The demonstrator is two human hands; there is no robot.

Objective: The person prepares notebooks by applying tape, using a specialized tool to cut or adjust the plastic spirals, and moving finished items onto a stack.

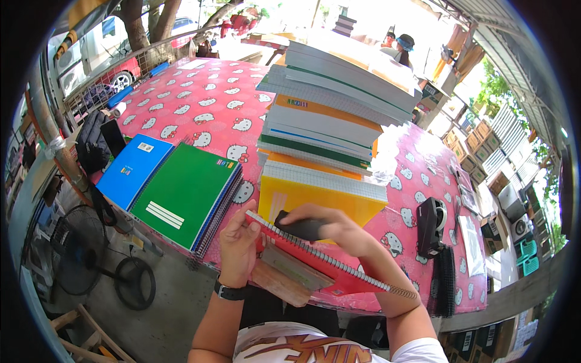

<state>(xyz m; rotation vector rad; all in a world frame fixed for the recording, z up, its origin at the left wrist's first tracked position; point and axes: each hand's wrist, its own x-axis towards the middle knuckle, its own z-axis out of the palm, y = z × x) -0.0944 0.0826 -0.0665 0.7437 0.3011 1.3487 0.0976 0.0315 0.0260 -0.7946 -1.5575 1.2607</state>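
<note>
A red spiral notebook (346, 281) stands tilted in front of me at the table's near edge, its wire coil (400, 291) sticking out past the lower right end. My left hand (237, 241) grips the notebook's upper left corner between thumb and fingers. In my right hand (342, 231) is a smooth black handheld object (301, 227), held against the coiled edge; its kind is unclear. Motion blurs that hand slightly. A wooden block (284, 275) sits below the notebook, close to my body. Right behind the black object rises a tall stack of uncoiled notebooks (327, 190) with yellow, orange and green covers.
Green (187, 193) and blue (134, 171) spiral notebooks lie in piles on the left. To the right are a black tape dispenser (430, 227) and a bundle of black coils (445, 281). A pink patterned cloth (203, 109) covers the table. A fan (78, 260) stands at lower left.
</note>
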